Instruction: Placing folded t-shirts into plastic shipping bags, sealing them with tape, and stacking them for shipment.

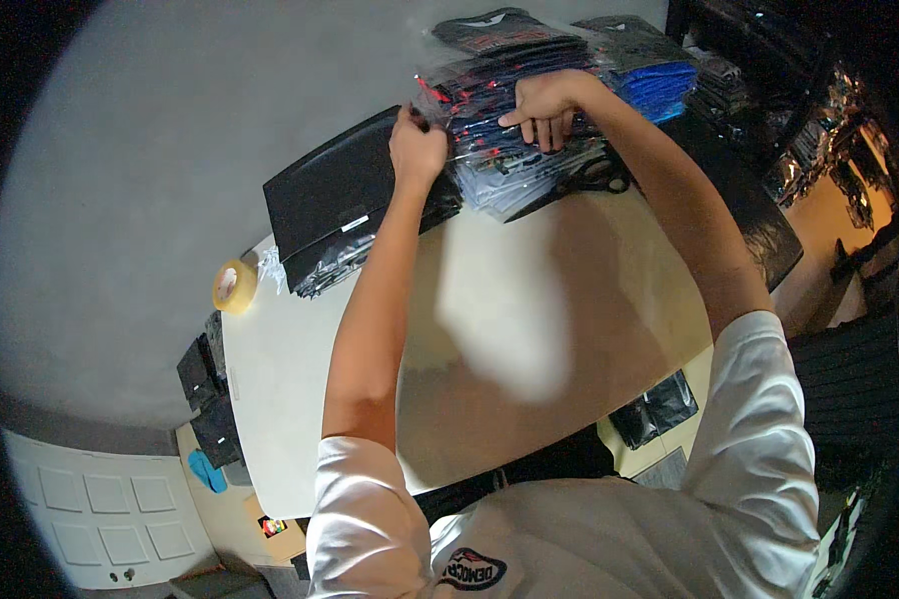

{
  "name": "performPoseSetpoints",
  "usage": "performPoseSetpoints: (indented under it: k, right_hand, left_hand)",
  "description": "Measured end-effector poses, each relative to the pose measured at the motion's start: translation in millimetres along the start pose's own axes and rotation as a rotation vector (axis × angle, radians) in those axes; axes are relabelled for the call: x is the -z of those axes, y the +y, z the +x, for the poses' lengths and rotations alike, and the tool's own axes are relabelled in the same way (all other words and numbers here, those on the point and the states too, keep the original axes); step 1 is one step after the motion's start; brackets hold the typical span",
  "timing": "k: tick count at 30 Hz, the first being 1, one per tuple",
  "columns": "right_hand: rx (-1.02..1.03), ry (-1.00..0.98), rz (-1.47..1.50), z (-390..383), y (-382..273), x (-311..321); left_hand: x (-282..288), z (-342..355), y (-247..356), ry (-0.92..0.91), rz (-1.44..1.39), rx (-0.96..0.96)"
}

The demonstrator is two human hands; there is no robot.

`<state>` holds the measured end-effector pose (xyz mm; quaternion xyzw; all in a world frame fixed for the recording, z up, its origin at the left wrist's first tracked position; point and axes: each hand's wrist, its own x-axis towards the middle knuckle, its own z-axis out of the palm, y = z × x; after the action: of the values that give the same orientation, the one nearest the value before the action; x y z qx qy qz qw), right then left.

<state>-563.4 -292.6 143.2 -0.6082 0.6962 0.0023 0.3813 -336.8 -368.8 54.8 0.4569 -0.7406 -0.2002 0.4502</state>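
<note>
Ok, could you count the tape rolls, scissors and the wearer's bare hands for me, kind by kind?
Tape roll: 1
Scissors: 1 pair
Bare hands: 2, left hand and right hand
Total: 4, leaving out the overlapping clear-wrapped packs

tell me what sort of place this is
Probably a packing or storage room: a stack of clear plastic packets, a round roll of yellowish tape and black scissors sit along the far side of a white table.

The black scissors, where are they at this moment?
In the head view, the black scissors lie right of centre near the top, along the near edge of the plastic-wrapped stack, below the right hand.
</note>
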Motion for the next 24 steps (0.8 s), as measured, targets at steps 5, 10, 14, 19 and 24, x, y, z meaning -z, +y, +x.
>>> performPoseSetpoints:
  k: [5,10,14,19,24]
  right_hand:
    - [-0.057,0.031,-0.145,4,-10,7]
    - [0.081,0.170,-0.302,15,6,-2]
    - [0.069,0.250,-0.444,4,-1,-3]
    - [0.088,0.415,-0.585,-1,8,-3]
    - [0.086,0.519,-0.700,-7,12,3]
  left_hand:
    - [13,-3,27,-0.182,0.085,0.113]
    - [10,7,21,-0.234,0.137,0.120]
    - [-11,1,5,-0.191,0.073,0.166]
    - [-35,-7,-11,-0.245,-0.542,0.353]
    - [-48,-28,-2,-0.194,-0.581,0.288]
